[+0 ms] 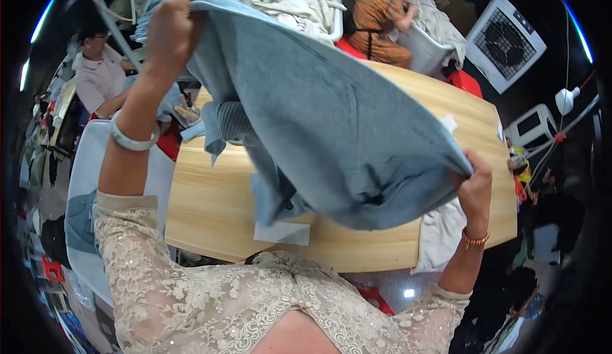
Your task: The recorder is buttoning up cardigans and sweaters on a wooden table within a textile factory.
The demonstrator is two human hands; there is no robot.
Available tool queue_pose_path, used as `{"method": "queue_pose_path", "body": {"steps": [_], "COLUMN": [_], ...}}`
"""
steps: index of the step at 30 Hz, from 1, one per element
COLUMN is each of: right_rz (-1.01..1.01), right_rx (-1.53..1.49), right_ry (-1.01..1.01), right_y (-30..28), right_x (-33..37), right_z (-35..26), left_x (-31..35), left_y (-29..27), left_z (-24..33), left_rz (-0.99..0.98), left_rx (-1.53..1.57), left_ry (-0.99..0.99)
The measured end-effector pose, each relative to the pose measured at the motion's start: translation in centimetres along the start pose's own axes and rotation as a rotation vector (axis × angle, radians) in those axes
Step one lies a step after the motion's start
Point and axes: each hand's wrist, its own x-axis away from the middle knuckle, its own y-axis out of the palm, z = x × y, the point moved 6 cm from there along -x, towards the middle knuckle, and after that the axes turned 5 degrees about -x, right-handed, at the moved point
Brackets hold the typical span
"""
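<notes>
A blue-grey knit garment (pixel 331 118) hangs stretched in the air between my two raised hands. My left hand (pixel 175 29), at the upper left, is closed around one end of its edge. Lower down at the right, my right hand (pixel 476 185) grips the other end. A ribbed part (pixel 229 122) dangles below the left side, and the loose lower cloth is blurred. The garment hides much of the wooden table (pixel 210 207) beneath it. A piece of white paper (pixel 282 233) lies on the near part of the tabletop.
Off-white cloth (pixel 440 236) lies at the table's right edge. White bins heaped with garments (pixel 299 3) stand behind the table. One person in orange (pixel 376 22) works at the far side, another (pixel 99 73) sits at the left. A fan unit (pixel 507 43) stands far right.
</notes>
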Motion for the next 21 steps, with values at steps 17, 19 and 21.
{"method": "queue_pose_path", "body": {"steps": [17,19,21], "right_rz": [0.742,0.739,0.637], "right_rx": [-0.503,-0.485,-0.391], "right_ry": [-0.153,-0.199,-0.14], "right_y": [-20.9,-18.3,-12.0], "right_x": [-13.0,-16.0,-19.2], "right_z": [8.0,3.9,-0.1], "left_x": [-6.0,-5.5,-3.2], "left_y": [0.5,-1.2,-1.8], "left_z": [22.8,22.9,20.7], "left_rz": [-0.344,-0.189,-0.069], "left_rx": [2.045,2.298,2.192], "left_ry": [-0.595,-0.554,-0.521]}}
